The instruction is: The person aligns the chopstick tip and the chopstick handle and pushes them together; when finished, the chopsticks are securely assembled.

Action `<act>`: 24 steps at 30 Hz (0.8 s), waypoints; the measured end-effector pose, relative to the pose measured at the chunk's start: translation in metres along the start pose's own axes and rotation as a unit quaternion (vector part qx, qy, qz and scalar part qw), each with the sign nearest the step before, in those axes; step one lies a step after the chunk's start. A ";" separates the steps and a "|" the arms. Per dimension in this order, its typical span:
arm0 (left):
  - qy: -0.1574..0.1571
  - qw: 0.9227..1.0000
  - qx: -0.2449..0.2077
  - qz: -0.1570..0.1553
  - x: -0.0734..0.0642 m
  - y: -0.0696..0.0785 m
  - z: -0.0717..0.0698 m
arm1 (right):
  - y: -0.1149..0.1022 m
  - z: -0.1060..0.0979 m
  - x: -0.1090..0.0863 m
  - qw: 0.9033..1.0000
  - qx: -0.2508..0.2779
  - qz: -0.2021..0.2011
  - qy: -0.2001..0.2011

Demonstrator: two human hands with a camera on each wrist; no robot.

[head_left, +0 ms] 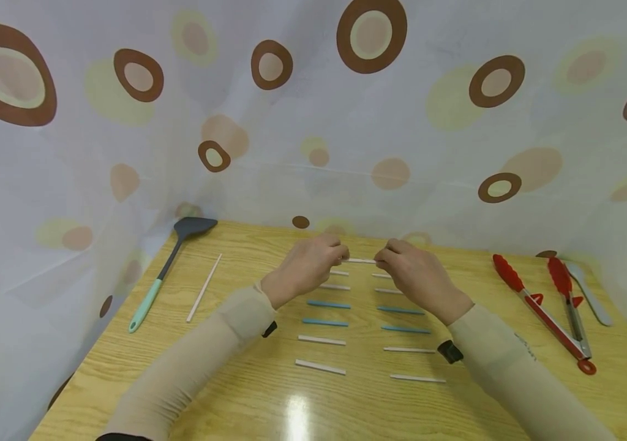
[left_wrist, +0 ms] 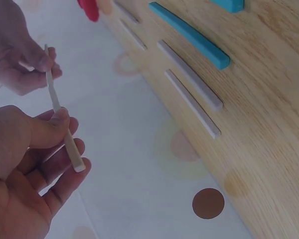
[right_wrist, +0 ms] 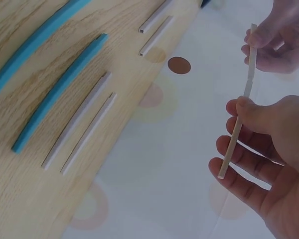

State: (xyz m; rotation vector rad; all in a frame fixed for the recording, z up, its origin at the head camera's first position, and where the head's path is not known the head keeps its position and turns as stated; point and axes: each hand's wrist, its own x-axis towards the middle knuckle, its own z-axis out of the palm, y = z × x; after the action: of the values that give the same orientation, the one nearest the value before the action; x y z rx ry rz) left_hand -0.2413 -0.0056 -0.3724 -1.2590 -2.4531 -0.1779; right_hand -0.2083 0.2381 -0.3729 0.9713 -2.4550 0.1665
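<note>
A light wooden table point(head_left: 236, 404) stood with its grain running across, a bright glare of overhead light on it near the front edge. Behind the table and along both its sides hung a white curtain point(head_left: 313, 122) printed with brown and yellowish rings.

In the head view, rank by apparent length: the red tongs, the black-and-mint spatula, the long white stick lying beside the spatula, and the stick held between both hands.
1. Red tongs and spatula: about equal, too close to rank.
2. Long white stick.
3. Held stick, shortest showing, though left hand and right hand cover its ends.
</note>
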 end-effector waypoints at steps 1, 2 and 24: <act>0.006 1.000 0.002 0.004 0.000 0.000 0.000 | 0.000 0.000 0.000 1.000 0.000 0.000 0.002; 0.012 1.000 0.001 0.008 0.001 0.001 0.001 | 0.000 0.000 0.000 1.000 0.000 -0.001 0.004; 0.060 0.997 -0.047 0.032 -0.004 0.005 0.010 | -0.002 -0.001 -0.002 0.998 0.057 -0.015 -0.002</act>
State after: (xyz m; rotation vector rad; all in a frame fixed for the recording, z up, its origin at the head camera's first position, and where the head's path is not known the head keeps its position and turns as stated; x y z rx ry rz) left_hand -0.2379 -0.0032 -0.3832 -1.3243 -2.3237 -0.3439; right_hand -0.2059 0.2379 -0.3733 1.0566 -2.4550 0.2966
